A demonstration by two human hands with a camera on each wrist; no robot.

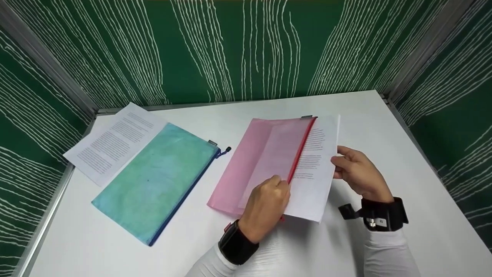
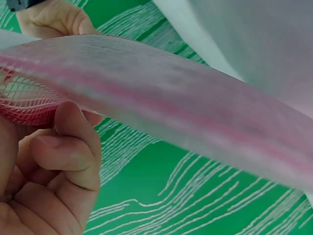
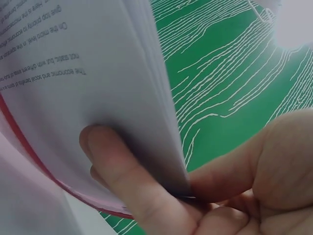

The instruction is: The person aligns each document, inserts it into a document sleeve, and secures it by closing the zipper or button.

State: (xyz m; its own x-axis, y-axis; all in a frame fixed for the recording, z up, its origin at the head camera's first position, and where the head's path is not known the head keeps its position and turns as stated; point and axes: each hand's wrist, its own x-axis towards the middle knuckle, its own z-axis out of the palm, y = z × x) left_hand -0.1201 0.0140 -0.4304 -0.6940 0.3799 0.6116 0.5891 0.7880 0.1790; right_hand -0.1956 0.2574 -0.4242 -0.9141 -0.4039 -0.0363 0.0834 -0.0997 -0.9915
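Observation:
A pink mesh zipper pouch with a red zip edge is held above the white table. White printed sheets stick out of its open right side, their other part showing through the pink mesh. My left hand grips the pouch at the zip edge near its lower end; the left wrist view shows curled fingers at the mesh. With thumb and fingers my right hand pinches the outer edge of the paper stack. In the right wrist view the stack appears several sheets thick, with a finger lying across its printed face.
To the left on the white table lies a blue-green zipper pouch with a dark blue zip. Printed paper lies beside its upper left edge, reaching the table's left edge. Green walls with white lines enclose the table.

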